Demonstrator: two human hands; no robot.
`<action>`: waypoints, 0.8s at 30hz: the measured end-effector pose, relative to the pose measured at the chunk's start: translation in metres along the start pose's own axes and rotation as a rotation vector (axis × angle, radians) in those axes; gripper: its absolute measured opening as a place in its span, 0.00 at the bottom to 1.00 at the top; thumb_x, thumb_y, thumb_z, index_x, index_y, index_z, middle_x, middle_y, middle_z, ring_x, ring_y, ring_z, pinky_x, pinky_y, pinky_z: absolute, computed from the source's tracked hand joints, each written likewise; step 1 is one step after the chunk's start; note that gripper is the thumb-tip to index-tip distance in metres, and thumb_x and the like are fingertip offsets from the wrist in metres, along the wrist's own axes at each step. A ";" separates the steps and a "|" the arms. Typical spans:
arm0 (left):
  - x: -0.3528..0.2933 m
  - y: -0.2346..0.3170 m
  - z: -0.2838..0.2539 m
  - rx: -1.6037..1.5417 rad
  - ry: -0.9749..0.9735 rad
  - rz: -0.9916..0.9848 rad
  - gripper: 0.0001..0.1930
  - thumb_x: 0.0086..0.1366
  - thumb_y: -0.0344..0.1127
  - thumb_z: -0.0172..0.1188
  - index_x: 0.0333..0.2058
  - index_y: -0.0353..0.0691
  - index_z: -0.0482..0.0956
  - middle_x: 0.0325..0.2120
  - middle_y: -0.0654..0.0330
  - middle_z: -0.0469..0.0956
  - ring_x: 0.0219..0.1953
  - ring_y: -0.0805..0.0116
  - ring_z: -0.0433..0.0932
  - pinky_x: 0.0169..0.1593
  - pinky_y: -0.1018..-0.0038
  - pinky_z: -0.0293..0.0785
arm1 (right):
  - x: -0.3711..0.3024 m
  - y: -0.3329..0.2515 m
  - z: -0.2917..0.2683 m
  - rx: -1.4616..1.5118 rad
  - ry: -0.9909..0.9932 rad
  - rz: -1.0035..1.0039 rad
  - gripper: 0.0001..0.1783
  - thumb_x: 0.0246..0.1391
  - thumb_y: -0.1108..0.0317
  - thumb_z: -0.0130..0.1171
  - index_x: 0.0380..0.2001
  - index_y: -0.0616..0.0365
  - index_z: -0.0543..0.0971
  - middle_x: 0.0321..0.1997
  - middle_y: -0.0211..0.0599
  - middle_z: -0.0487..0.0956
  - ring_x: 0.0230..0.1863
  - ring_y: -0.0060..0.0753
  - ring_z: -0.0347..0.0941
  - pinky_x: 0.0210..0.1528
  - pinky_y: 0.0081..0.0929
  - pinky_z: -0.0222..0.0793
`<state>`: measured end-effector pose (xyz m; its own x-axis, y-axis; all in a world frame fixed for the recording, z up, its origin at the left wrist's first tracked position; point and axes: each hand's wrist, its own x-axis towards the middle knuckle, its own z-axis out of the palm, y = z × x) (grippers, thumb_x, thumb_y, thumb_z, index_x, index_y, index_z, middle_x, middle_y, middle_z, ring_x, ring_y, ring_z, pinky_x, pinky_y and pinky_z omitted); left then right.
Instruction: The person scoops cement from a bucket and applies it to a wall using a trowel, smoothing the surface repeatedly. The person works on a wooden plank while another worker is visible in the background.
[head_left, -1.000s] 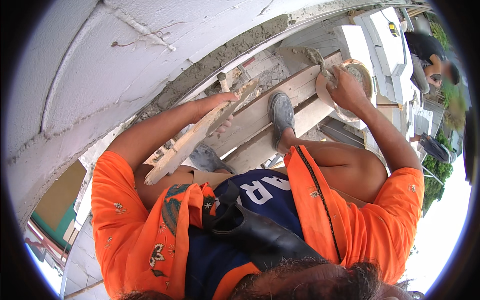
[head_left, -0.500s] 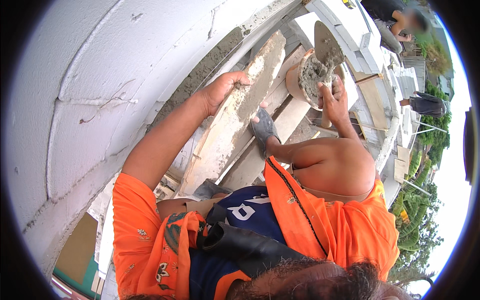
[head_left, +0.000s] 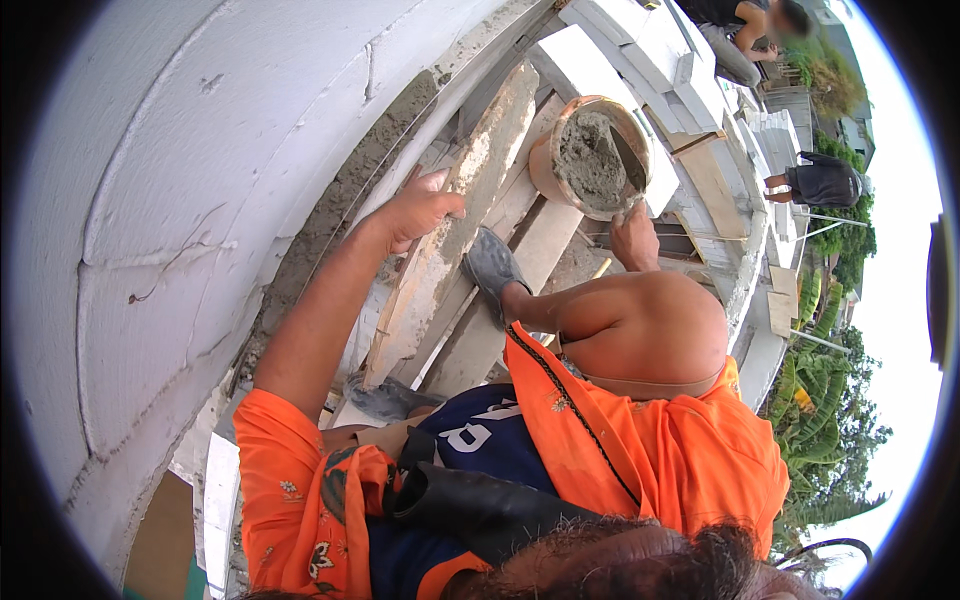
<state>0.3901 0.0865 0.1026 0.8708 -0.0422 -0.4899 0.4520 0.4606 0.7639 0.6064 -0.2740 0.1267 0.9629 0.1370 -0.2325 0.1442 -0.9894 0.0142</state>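
Gripping a mortar-smeared board by its edge, the left hand lies near the white block wall; the right hand is curled about the handle of a trowel, whose blade dips into grey mortar inside a round bucket beyond the grey shoe on wooden planks.

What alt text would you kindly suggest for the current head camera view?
The camera wearer's left hand grips a long, smeared board, while the right hand holds a trowel with its blade in a bucket of grey mortar. An orange top fills the lower part, a white block wall rises at left, and two other people appear at upper right.
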 end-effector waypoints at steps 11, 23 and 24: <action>0.002 0.013 0.037 0.465 0.159 0.322 0.40 0.68 0.34 0.61 0.73 0.16 0.61 0.64 0.26 0.75 0.66 0.53 0.78 0.69 0.65 0.72 | 0.010 -0.048 -0.038 1.070 -0.207 -0.137 0.18 0.69 0.59 0.67 0.50 0.60 0.77 0.43 0.44 0.84 0.40 0.32 0.83 0.42 0.33 0.82; 0.066 0.063 0.141 0.374 0.254 0.995 0.30 0.70 0.34 0.59 0.69 0.30 0.71 0.59 0.36 0.79 0.64 0.38 0.77 0.69 0.52 0.72 | 0.000 -0.083 -0.057 1.667 -0.582 -0.464 0.29 0.78 0.55 0.54 0.72 0.62 0.69 0.69 0.45 0.79 0.69 0.43 0.77 0.73 0.48 0.72; 0.064 0.063 0.147 0.421 0.297 1.000 0.31 0.70 0.34 0.60 0.70 0.31 0.69 0.62 0.37 0.77 0.66 0.38 0.74 0.71 0.51 0.70 | 0.001 -0.080 -0.062 1.666 -0.521 -0.479 0.28 0.78 0.57 0.55 0.71 0.63 0.69 0.68 0.45 0.79 0.68 0.43 0.77 0.73 0.48 0.72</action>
<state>0.5029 -0.0178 0.1811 0.8235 0.4171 0.3846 -0.3453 -0.1695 0.9231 0.6100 -0.1922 0.1852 0.7014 0.6908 -0.1759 -0.3130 0.0768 -0.9466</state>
